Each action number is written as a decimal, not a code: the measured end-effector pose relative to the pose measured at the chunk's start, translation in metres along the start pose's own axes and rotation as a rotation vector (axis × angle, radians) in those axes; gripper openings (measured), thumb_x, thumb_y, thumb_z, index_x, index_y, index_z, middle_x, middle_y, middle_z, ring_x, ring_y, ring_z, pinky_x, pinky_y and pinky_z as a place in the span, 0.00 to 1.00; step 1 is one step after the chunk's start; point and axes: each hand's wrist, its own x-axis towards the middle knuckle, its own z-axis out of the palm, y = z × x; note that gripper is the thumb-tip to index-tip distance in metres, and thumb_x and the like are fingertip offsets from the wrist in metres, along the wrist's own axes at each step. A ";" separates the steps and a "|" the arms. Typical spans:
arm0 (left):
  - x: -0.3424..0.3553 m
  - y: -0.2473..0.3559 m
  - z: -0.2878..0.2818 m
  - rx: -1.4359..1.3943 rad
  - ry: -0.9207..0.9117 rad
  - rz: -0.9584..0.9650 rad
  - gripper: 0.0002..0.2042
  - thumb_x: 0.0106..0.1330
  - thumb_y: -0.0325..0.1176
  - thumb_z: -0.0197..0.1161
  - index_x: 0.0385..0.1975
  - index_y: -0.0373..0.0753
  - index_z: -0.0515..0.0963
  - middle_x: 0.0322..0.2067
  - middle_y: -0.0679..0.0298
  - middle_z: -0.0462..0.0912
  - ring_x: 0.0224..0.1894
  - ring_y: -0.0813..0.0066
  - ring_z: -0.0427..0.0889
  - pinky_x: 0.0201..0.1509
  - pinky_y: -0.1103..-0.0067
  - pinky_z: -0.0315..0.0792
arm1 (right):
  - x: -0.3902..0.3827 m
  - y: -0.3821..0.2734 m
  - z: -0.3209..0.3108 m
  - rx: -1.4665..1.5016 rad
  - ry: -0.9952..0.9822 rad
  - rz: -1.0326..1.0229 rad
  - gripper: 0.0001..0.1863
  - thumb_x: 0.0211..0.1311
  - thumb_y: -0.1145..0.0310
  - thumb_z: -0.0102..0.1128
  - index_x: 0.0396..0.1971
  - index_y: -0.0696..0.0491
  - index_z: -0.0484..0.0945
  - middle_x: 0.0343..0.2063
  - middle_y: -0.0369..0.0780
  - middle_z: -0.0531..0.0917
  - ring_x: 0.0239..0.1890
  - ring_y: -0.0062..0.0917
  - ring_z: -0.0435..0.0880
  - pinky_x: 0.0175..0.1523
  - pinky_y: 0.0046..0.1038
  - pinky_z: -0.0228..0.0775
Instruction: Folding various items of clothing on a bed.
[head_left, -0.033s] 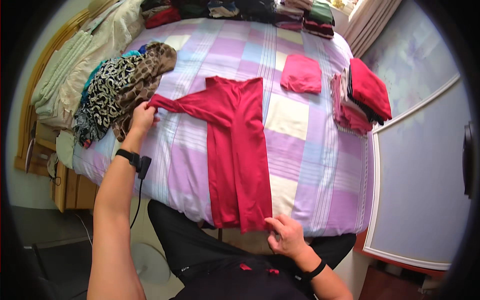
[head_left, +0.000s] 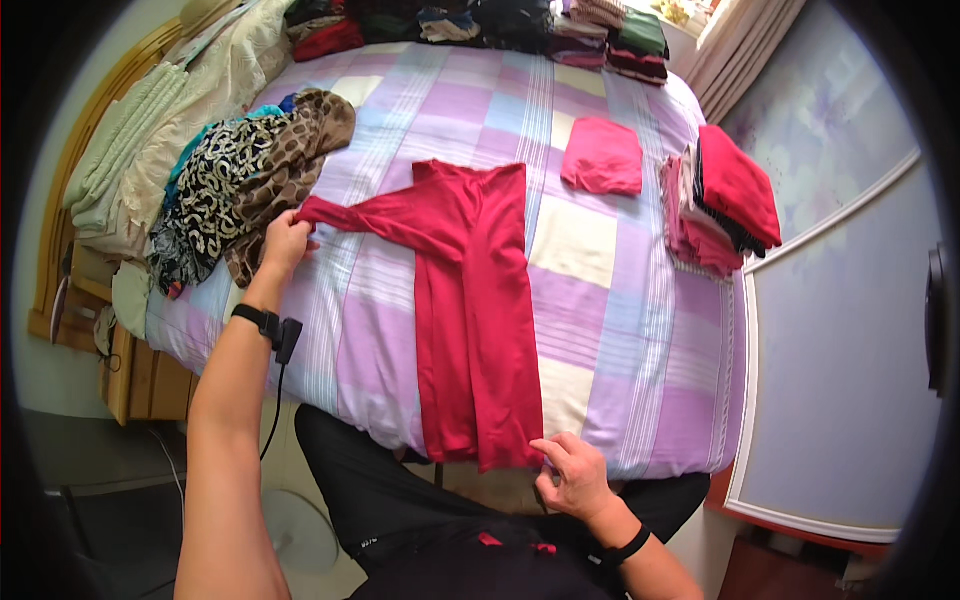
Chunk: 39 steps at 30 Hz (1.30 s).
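Observation:
A red long-sleeved top (head_left: 470, 300) lies on the bed, its body folded lengthwise into a narrow strip. One sleeve stretches out to the left. My left hand (head_left: 288, 240) is closed on the end of that sleeve, next to the pile of patterned clothes. At the near right corner of the hem is my right hand (head_left: 575, 472); its index fingertip touches the fabric edge. Its thumb and index finger are apart, while the other fingers curl in.
Patterned clothes (head_left: 240, 170) are heaped at left. A folded pink garment (head_left: 602, 157) lies at right, beside a stack of folded clothes (head_left: 725, 190). More folded piles (head_left: 445, 22) line the far edge of the checked bed (head_left: 585, 330). A pale cabinet (head_left: 840, 370) stands at right.

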 end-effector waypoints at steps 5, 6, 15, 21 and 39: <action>-0.015 0.012 -0.011 -0.293 -0.003 -0.094 0.17 0.63 0.40 0.58 0.48 0.42 0.82 0.35 0.65 0.85 0.29 0.74 0.84 0.28 0.78 0.76 | 0.052 0.017 -0.008 -0.028 0.007 0.113 0.08 0.57 0.72 0.66 0.38 0.52 0.84 0.30 0.42 0.80 0.30 0.38 0.82 0.35 0.36 0.75; -0.016 0.008 -0.010 -0.309 0.003 -0.090 0.17 0.63 0.40 0.58 0.48 0.42 0.82 0.35 0.65 0.85 0.29 0.74 0.84 0.28 0.78 0.76 | 0.073 0.021 -0.013 -0.041 0.007 0.102 0.08 0.57 0.72 0.66 0.38 0.52 0.84 0.30 0.42 0.80 0.30 0.38 0.82 0.35 0.36 0.75; -0.023 -0.061 0.011 -0.600 0.139 0.004 0.11 0.70 0.31 0.64 0.49 0.37 0.82 0.43 0.66 0.85 0.40 0.81 0.83 0.42 0.83 0.78 | 0.315 0.078 -0.008 -0.261 0.139 -0.195 0.22 0.62 0.64 0.65 0.57 0.50 0.78 0.52 0.43 0.82 0.55 0.41 0.80 0.59 0.37 0.74; -0.027 -0.071 0.019 -0.618 0.207 0.083 0.10 0.70 0.29 0.63 0.48 0.37 0.83 0.42 0.67 0.85 0.38 0.81 0.83 0.42 0.85 0.78 | 0.396 0.137 0.034 -0.223 0.474 0.049 0.36 0.64 0.54 0.66 0.65 0.61 0.69 0.58 0.55 0.75 0.59 0.45 0.76 0.66 0.39 0.67; -0.026 -0.075 0.023 -0.572 0.232 0.135 0.09 0.69 0.26 0.62 0.46 0.34 0.83 0.39 0.67 0.85 0.36 0.83 0.81 0.42 0.86 0.76 | 0.480 0.157 -0.013 0.559 0.200 0.508 0.07 0.60 0.76 0.67 0.37 0.59 0.81 0.28 0.37 0.83 0.27 0.21 0.80 0.29 0.24 0.74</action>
